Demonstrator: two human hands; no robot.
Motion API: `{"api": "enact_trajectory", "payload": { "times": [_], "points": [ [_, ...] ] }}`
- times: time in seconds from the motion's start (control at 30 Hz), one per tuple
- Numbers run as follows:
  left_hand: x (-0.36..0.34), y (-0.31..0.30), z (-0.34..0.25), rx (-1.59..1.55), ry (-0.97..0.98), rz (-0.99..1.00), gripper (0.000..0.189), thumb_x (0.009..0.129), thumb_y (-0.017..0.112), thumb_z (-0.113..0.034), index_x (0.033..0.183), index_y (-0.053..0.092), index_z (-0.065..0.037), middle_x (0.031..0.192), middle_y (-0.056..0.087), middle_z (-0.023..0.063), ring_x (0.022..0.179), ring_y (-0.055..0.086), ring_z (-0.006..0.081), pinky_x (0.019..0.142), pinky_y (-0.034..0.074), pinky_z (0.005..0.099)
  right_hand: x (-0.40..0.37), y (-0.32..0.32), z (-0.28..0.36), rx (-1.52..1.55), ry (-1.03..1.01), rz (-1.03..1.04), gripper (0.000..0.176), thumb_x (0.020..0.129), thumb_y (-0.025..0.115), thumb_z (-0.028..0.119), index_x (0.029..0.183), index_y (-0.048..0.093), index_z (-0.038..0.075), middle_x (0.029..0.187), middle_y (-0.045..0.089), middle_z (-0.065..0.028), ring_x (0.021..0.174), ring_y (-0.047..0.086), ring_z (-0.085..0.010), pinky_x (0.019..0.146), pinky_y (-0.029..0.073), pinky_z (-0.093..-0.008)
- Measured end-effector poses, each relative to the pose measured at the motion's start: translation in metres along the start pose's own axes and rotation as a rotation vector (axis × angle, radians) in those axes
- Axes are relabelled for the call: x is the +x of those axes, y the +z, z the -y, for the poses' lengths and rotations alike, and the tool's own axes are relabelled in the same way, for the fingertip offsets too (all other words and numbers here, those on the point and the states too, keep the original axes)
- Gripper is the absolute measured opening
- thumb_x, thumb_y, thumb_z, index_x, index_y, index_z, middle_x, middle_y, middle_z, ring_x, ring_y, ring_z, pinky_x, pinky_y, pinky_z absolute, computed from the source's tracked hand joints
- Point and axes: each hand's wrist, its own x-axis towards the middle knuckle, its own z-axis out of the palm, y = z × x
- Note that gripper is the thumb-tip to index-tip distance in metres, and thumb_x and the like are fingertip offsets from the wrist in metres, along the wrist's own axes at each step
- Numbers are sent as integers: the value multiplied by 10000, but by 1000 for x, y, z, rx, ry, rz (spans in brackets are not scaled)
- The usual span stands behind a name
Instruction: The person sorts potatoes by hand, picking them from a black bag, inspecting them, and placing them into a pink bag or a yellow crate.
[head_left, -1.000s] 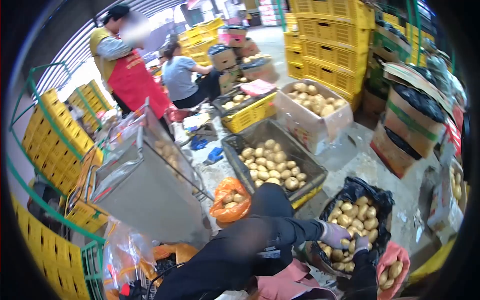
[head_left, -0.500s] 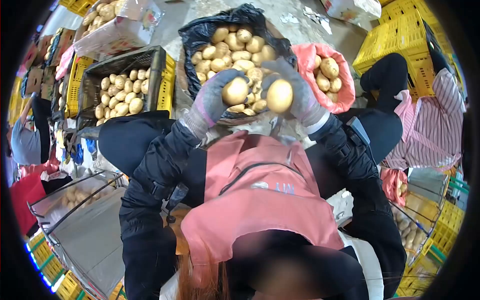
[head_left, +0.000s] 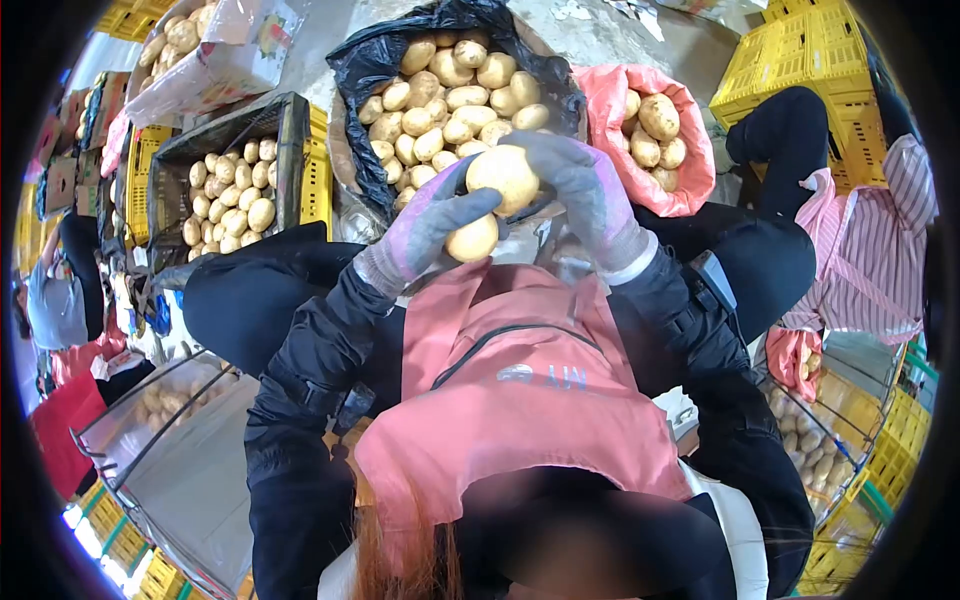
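Observation:
My left hand [head_left: 428, 225], in a grey and lilac glove, is closed on a potato [head_left: 473, 240] that shows below its thumb. A second, larger potato [head_left: 503, 180] sits between both hands, just above the first. My right hand [head_left: 590, 195], gloved the same way, has its fingers curled over the larger potato's right side; part of its grip is hidden. Beyond my hands stands a container lined with a black plastic bag [head_left: 352, 75], full of loose potatoes [head_left: 458, 100]. To its right is a pink bag [head_left: 690, 125] holding several potatoes.
A dark crate [head_left: 292, 165] of potatoes stands at the left, with a cardboard box [head_left: 245, 55] of potatoes behind it. Yellow crates [head_left: 800, 60] are stacked at the right, near a person in a striped top [head_left: 865, 250]. A wire-framed cart [head_left: 190, 470] is at lower left.
Both hands have come closer together and nearer my body, away from the black-lined container. The potatoes, held apart before, are now one above the other.

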Motion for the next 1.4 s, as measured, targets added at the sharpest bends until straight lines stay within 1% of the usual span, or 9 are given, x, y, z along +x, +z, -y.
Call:
{"api": "enact_trajectory", "payload": {
  "times": [0.3,0.4,0.53,0.6,0.67,0.77,1.0,1.07,1.4],
  "points": [
    [9,-3,-2,589,133,-109,724,852,739,-295,1438,409,-27,1286,579,124,1141,591,197,975,472,315,5,-2,-22,-53,-206,-59,332,1008,530,286,1173,644,22,1080,658,-60,999,615,-132,862,504,-281],
    [5,-12,-7,894,208,-159,786,830,765,-226,1487,366,-62,1376,534,126,1257,516,203,1055,402,316,7,-2,-20,46,275,98,475,983,570,366,1312,525,26,1213,588,-59,1083,572,-132,883,503,-289],
    [11,-60,24,244,220,-194,557,900,648,-125,1417,449,-77,1420,472,168,1284,499,263,1034,449,354,5,5,-12,378,150,119,549,908,668,160,1380,431,9,1286,541,-83,1176,559,-185,971,489,-314],
    [-4,-33,0,791,424,-158,518,944,566,-80,1436,405,-87,1442,419,149,1275,496,275,993,510,409,4,6,-4,369,111,85,613,847,704,95,1385,425,2,1341,502,-109,1249,509,-201,1029,453,-333],
    [-3,-36,-4,-530,141,-149,540,855,647,65,1361,479,-21,1393,469,153,1277,505,246,1038,473,351,8,1,-8,181,-11,100,639,821,716,101,1387,434,5,1347,500,-102,1266,490,-203,1059,421,-335],
    [-2,-50,6,895,680,-83,508,885,621,12,1366,460,-18,1431,410,150,1297,482,260,1052,471,389,7,2,-11,172,-37,103,662,801,726,106,1391,440,11,1351,500,-95,1273,481,-206,1074,402,-336],
    [-7,-36,1,23,254,-200,512,932,607,-111,1398,407,-36,1445,404,176,1279,500,300,1038,495,415,9,5,-6,142,-48,74,652,827,711,113,1406,427,17,1363,496,-92,1268,489,-195,1044,430,-336],
    [4,-53,10,-772,-14,-24,483,969,586,-225,1392,423,-58,1365,494,158,1226,539,311,1044,486,404,8,7,-7,431,84,81,573,920,654,190,1412,418,18,1325,535,-110,1164,583,-205,949,511,-340],
    [18,-37,27,23,303,-200,545,913,652,-147,1367,385,-7,1324,523,146,1178,569,291,995,486,409,0,14,-30,628,407,131,562,1020,435,477,1299,501,-6,985,691,-153,705,694,-236,556,586,-323]
  ]
}}
